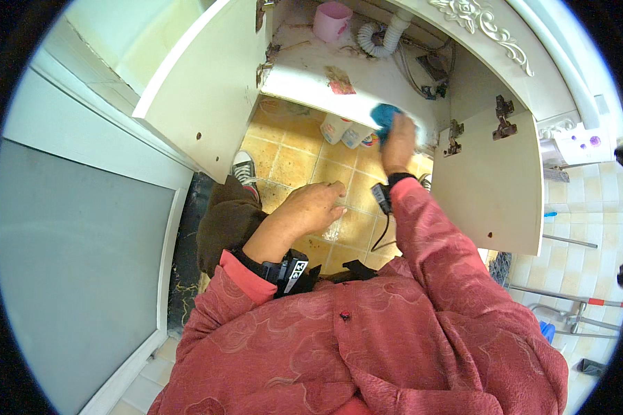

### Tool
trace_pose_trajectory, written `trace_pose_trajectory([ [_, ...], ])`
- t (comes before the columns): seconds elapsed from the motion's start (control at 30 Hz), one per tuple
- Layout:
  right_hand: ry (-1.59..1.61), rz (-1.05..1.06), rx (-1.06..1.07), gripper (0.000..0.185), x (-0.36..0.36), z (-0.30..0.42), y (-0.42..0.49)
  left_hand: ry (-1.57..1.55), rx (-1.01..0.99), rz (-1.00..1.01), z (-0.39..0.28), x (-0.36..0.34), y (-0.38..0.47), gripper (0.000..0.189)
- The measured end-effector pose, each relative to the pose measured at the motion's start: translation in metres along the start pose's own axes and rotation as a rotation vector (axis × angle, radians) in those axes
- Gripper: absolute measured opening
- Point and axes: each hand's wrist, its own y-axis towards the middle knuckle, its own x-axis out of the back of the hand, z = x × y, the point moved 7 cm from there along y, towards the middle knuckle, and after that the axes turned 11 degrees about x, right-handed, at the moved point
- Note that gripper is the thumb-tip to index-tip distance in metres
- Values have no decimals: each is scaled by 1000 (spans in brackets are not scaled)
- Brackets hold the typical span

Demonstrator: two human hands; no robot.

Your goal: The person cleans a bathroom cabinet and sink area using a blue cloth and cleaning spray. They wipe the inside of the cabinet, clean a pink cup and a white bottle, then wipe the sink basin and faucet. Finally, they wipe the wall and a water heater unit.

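Observation:
Under a vanity, my right hand [400, 142] presses a blue cloth [385, 116] against the front part of the white cabinet floor [301, 85]; the hand is slightly blurred. My left hand [316, 207] hangs over the tiled floor near my knee, fingers loosely bent and apart, holding nothing. To the left of the cloth, a reddish patch with brown dirt [340, 83] lies on the cabinet floor. Farther back are a pink plastic cup [332, 22] and a white corrugated drain hose [379, 44].
The left cabinet door [202, 98] and right cabinet door [488, 181] stand wide on both sides. White bottles [335, 128] stand on the yellow tiles below the cabinet's edge. Thin supply hoses [409, 72] run at the back right. A frosted panel [83, 259] is at far left.

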Motion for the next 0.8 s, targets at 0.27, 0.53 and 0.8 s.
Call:
trace_pose_trajectory([
  [0.27, -344, 256, 298, 48, -7, 5, 5, 89, 36, -1, 8, -2, 0, 34],
  [0.53, -1077, 945, 115, 35, -2, -83, 37, 16, -13, -39, 2, 3, -4, 34],
  [0.8, -1237, 1026, 217, 24, 0, -59, 32, 34, -59, -50, -6, 2, -4, 36],
])
